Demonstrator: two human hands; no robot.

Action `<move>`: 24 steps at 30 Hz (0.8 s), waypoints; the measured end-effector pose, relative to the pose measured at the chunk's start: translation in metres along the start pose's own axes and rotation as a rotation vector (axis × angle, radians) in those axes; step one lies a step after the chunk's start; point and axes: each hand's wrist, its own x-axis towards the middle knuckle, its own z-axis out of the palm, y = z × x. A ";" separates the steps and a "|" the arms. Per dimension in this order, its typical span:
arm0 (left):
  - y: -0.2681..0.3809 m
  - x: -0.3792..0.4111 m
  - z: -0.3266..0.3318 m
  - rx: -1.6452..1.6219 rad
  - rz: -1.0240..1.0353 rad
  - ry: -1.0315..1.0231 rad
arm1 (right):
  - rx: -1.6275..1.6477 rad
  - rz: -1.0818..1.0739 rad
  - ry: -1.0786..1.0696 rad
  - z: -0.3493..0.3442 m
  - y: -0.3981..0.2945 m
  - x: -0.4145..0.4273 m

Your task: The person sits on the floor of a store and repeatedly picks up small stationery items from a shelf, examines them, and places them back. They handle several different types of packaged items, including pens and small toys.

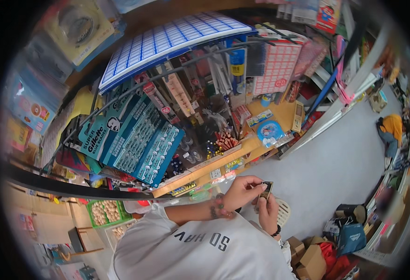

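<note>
Before my white shirt, both hands meet over a small, flat black-and-gold packet [267,189]. My left hand [241,192], with a beaded bracelet on its wrist, pinches the packet's upper end between thumb and fingers. Lower down, my right hand [269,214] grips the packet from below, a dark bracelet around its wrist. The fingers cover much of the packet, and what it contains cannot be seen. Left of the hands is the wooden edge [205,165] of a display shelf. Teal cards of Gillette razor blades [135,140] hang above that shelf.
Red pencils or sticks [226,140] stand in a shelf compartment. A blue round package [270,133] lies at the shelf's right end. Below my right hand is a cream plastic stool [283,212]. Cardboard boxes [310,259] sit lower right; a green crate of eggs [105,212] is at left.
</note>
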 end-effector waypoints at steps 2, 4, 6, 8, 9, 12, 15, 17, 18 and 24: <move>0.005 0.005 -0.006 -0.037 0.030 0.050 | 0.044 -0.028 -0.027 0.011 -0.002 0.015; 0.014 0.006 -0.012 -0.039 0.094 0.114 | 0.006 -0.046 -0.072 0.019 -0.001 0.028; 0.021 0.007 -0.013 -0.050 0.169 0.194 | -0.039 -0.057 -0.121 0.029 -0.005 0.042; 0.014 0.010 -0.018 -0.183 0.227 0.291 | -0.049 -0.099 -0.224 0.035 -0.006 0.058; 0.023 0.011 -0.023 -0.229 0.234 0.311 | -0.100 -0.123 -0.267 0.036 -0.006 0.068; 0.047 0.005 -0.027 -0.271 0.248 0.390 | -0.022 -0.189 -0.358 0.049 -0.039 0.087; 0.057 0.011 -0.022 -0.334 0.357 0.482 | -0.008 -0.232 -0.456 0.049 -0.045 0.110; 0.060 0.016 -0.016 -0.337 0.432 0.587 | -0.038 -0.263 -0.506 0.048 -0.048 0.122; 0.066 0.015 -0.010 -0.385 0.440 0.606 | -0.069 -0.274 -0.530 0.043 -0.047 0.127; 0.107 0.004 -0.037 -0.370 0.871 0.815 | -0.004 -0.421 -0.580 0.036 -0.056 0.142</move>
